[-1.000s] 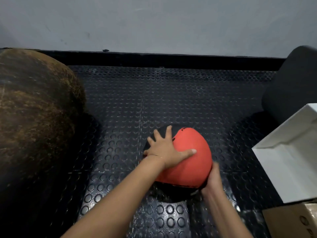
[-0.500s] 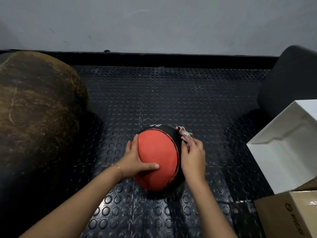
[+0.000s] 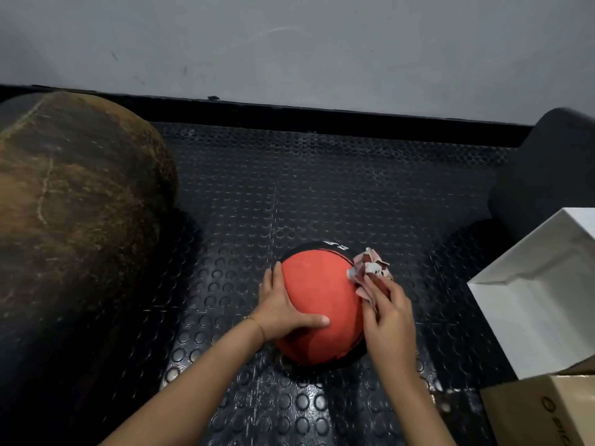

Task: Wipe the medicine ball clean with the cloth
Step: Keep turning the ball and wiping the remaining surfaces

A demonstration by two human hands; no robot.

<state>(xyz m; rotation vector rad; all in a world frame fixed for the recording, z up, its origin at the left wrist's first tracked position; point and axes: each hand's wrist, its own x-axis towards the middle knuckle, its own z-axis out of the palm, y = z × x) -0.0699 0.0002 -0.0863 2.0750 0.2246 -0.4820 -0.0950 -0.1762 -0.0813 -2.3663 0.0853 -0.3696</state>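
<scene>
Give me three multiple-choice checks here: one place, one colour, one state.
1. Where is the cloth? A) against the ball's right side, under the right hand; B) tucked beneath the ball; C) loose atop the ball.
2. What colour is the ball's near face? A) blue; B) red-orange; C) green.
3. What is the left hand doing? A) lifted clear of the ball; B) resting on the ball, thumb across it; C) pinching the cloth.
1A: the cloth bunches out from under the right hand at the ball's right edge.
2B: red-orange fills the panel in view.
3B: its palm lies on the ball's left side.
</scene>
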